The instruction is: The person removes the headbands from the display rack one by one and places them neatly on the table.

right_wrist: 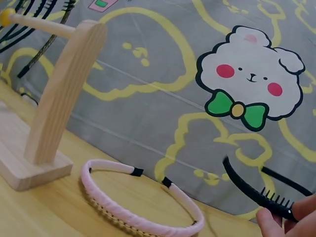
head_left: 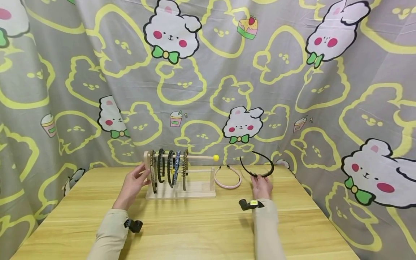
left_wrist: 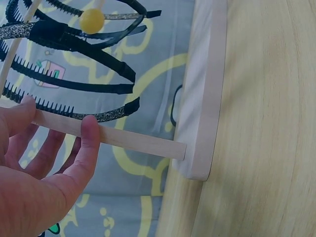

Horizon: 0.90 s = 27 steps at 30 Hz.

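A wooden headband rack (head_left: 204, 187) stands toward the back of the table, its upper rod tipped with a yellow ball (head_left: 216, 158). Several toothed headbands hang from that rod, some black, one blue and glittery (head_left: 177, 168). My left hand (head_left: 134, 182) grips the rack's left upright (left_wrist: 128, 139) between thumb and fingers. At the right, my right hand (head_left: 262, 187) pinches a black toothed headband (head_left: 272, 167) by its curved middle, with the ends pointing away. Between rack and right hand lies a pink headband (head_left: 229, 187) on the table.
A shorter lower rod (head_left: 198, 171) runs across the rack to its right upright (right_wrist: 64, 94). Behind the wooden table (head_left: 195, 227) hangs a grey patterned curtain (head_left: 208, 79), which also comes down along both sides.
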### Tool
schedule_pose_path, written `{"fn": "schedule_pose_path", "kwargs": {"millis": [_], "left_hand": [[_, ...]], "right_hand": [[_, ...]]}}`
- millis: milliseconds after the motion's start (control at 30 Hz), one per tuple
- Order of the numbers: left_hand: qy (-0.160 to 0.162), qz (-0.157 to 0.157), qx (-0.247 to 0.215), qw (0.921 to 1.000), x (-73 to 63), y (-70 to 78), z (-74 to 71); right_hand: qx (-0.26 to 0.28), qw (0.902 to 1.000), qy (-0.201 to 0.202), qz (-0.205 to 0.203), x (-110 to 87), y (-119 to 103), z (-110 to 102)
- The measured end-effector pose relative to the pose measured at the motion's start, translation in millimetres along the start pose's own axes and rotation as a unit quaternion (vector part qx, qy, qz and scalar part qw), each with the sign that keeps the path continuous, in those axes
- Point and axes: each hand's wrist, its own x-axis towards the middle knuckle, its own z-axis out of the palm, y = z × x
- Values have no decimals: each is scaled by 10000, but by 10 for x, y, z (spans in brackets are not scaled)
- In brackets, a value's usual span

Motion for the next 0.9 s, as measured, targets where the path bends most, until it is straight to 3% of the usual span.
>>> {"fn": "schedule_pose_path", "kwargs": {"millis": [467,900], "left_hand": [[9,-30,-36,10000,-11,12,-3],[-31,-51,-68,10000,-11,19,-5]], "right_hand": [[38,9992,403,41,-55,168,-50],[194,9975,677,5,-155,270,36]]}}
